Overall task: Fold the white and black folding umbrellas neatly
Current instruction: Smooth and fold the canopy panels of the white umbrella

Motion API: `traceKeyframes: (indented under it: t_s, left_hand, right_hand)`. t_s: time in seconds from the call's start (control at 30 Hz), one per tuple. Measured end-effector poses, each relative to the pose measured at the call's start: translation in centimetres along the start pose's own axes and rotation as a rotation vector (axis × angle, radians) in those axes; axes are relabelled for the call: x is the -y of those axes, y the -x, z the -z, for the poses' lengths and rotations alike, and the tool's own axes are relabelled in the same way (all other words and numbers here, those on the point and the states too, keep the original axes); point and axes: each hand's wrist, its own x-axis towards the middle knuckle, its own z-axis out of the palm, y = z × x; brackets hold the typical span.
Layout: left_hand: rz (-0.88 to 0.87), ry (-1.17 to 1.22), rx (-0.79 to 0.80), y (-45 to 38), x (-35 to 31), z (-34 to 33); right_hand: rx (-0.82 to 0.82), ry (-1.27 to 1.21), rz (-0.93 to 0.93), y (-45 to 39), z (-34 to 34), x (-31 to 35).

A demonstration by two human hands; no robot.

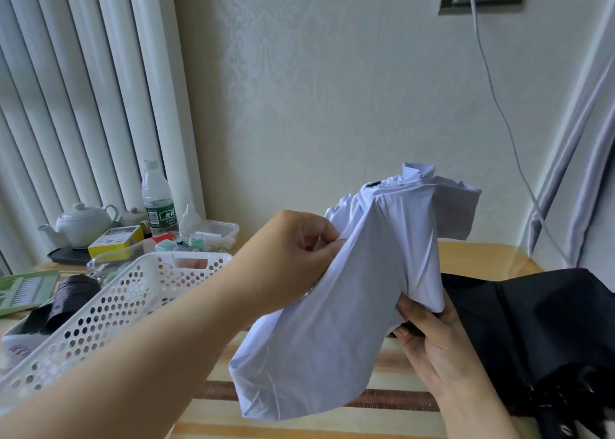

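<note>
Fingers half hidden under white umbrella

Bottle has a green label with white characters and a barcode, too blurred to read. Yellow box carries print (illegible), and red characters on the white packet can't be made out either.
</note>
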Motion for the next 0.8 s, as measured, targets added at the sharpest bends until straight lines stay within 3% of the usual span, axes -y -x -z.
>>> traceKeyframes:
  t_s: [0.17, 0.33, 0.53, 0.7, 0.8]
  left_hand:
    - [-0.147, -0.044, -0.239, 0.9, 1.0, -0.7]
    - [-0.275, -0.031, -0.315, 2.2, 1.6, -1.1]
    - [-0.304, -0.007, -0.277, 2.9, 1.3, -0.7]
    - [-0.203, 0.473, -0.211, 3.8, 0.9, -0.9]
    - [-0.184, 0.357, -0.116, 3.7, 1.9, -0.1]
  right_hand:
    - [0.005, -0.059, -0.003, 0.1, -0.1, 0.0]
    - [-0.01, -0.108, -0.017, 0.2, -0.4, -0.4]
    - [-0.004, -0.161, -0.033, 0.3, -0.6, -0.7]
    - [0.007, -0.257, -0.079, 0.5, -0.6, -1.0]
    - [0.013, -0.288, -0.109, 0.5, -0.6, -1.1]
